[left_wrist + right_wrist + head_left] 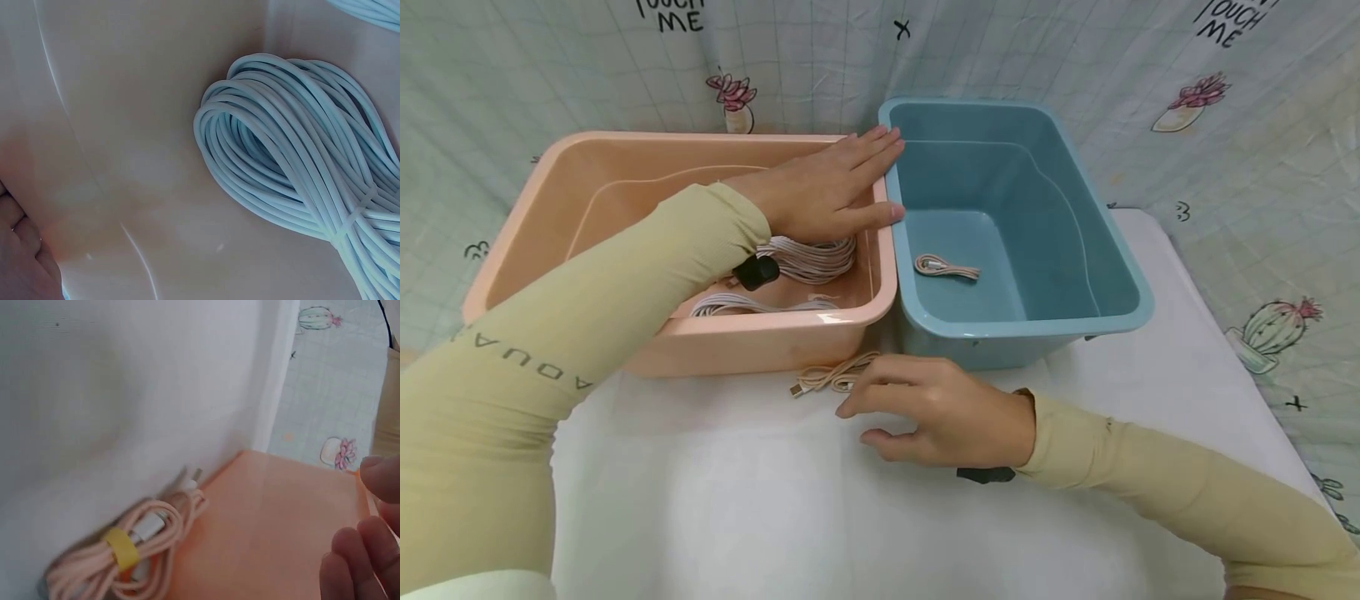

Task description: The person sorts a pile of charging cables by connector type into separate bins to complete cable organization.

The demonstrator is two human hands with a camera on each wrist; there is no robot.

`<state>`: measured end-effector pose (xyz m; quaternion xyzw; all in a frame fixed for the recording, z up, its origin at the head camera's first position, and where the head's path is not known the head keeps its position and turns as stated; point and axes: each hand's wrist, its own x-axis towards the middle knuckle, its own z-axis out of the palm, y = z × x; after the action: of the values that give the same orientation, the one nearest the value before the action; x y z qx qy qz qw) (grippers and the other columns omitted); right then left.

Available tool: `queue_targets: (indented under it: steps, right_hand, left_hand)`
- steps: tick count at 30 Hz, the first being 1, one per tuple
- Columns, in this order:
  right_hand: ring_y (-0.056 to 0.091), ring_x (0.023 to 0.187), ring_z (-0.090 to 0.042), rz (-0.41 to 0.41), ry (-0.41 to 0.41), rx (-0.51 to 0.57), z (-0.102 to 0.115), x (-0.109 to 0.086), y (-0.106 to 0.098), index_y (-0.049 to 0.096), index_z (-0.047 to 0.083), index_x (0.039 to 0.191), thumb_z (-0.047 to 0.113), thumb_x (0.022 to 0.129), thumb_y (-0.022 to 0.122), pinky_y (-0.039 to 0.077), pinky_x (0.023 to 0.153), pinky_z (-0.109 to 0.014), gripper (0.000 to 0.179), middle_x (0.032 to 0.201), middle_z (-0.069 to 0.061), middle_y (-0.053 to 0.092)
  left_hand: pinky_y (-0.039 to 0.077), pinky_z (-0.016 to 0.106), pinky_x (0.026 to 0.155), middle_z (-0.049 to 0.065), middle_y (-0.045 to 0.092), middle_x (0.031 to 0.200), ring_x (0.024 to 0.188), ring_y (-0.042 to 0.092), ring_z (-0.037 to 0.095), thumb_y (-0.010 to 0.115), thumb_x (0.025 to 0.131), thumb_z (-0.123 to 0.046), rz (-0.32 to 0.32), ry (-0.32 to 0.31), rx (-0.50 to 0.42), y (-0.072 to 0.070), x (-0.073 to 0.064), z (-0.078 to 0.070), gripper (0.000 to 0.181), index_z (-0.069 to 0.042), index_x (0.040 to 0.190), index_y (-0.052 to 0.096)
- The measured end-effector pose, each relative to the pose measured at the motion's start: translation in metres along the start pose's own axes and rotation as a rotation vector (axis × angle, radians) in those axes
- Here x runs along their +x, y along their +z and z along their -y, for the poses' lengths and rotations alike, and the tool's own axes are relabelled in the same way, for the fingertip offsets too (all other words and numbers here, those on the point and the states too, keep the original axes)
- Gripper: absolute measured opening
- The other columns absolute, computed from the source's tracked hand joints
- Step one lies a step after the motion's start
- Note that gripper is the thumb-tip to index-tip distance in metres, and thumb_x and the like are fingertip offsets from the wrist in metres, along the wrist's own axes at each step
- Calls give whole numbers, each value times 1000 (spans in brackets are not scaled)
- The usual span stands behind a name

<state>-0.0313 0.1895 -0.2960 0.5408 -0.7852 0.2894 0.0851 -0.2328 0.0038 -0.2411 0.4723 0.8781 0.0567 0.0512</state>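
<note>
My left hand [831,187] lies across the adjoining rims of the peach tub [760,325] and the blue tub [1022,327], its fingers stretched out. Below it, inside the peach tub, sits a thick coil of white cable [287,150] tied with a clear band. My right hand [940,417] hovers over the table in front of the tubs, fingers loosely bent and holding nothing. Close by its fingertips, a bundled beige USB cable [831,377] rests against the peach tub's front wall, partly hidden by the hand. The right wrist view shows that bundle with a yellow strap [122,549].
Another bundled cable [947,267] lies on the floor of the blue tub. A second white cable coil [752,305] lies near the front of the peach tub. A white cloth [737,500] covers the table, and a patterned curtain [1000,50] hangs behind the tubs.
</note>
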Motion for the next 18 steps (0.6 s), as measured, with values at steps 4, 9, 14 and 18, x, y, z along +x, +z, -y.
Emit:
queue_targets:
  steps: [4,9,14,18]
  right_hand:
    - [64,102,-7,18,38,-32,-5,-5,14,66,13,106,11,80,75,53,90,-14,27,106,3,65]
    - [63,103,-5,43,121,-81,-11,-8,28,68,15,104,13,80,75,53,90,-13,25,107,4,65]
    - [63,98,-5,34,218,-132,-15,-10,40,69,15,105,13,79,75,54,86,-15,27,105,5,66]
    - [64,99,-9,14,276,-175,-19,-12,47,70,14,107,12,79,74,55,86,-19,29,107,3,68]
  left_hand:
    - [1,42,130,3,-6,167,156,-7,19,25,98,-64,-4,-2,4,0,0,-1,82,-13,158,-2]
    - [1,42,130,2,-6,167,156,-8,18,25,99,-63,-2,-5,2,1,0,-1,82,-14,158,-2]
    - [1,42,130,-1,-7,167,156,-8,17,24,98,-64,1,-11,2,1,0,-2,81,-16,158,-3]
    - [1,42,130,-1,-7,167,156,-8,17,25,98,-64,-4,-11,4,0,0,-2,81,-15,158,-2]
